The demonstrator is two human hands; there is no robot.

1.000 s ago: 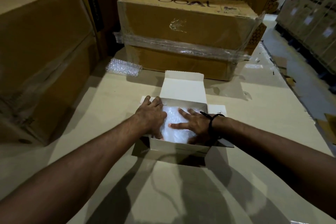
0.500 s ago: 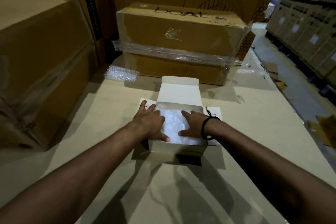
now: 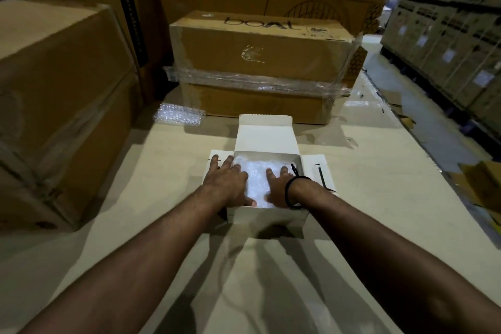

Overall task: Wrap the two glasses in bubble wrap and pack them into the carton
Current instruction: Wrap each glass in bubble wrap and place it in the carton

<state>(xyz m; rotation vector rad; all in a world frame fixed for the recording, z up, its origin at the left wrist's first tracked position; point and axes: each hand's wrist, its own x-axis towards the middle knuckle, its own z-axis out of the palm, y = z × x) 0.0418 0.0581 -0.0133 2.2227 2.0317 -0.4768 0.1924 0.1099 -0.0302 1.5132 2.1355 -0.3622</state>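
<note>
A small white carton stands open on the cardboard work surface, its lid flap raised at the back and side flaps spread out. Bubble wrap fills its inside; the glasses are hidden under it. My left hand lies flat on the left part of the wrap, fingers reaching over the left flap. My right hand, with a black band at the wrist, presses flat on the right part of the wrap.
A spare piece of bubble wrap lies at the back left. A taped brown box stands right behind the carton. A large brown box stands to the left. The surface's edge drops off on the right.
Both hands have slid a little over the wrap and now lie flatter and closer to the carton's near wall. The camera has tilted up slightly. The carton has stayed in place.
</note>
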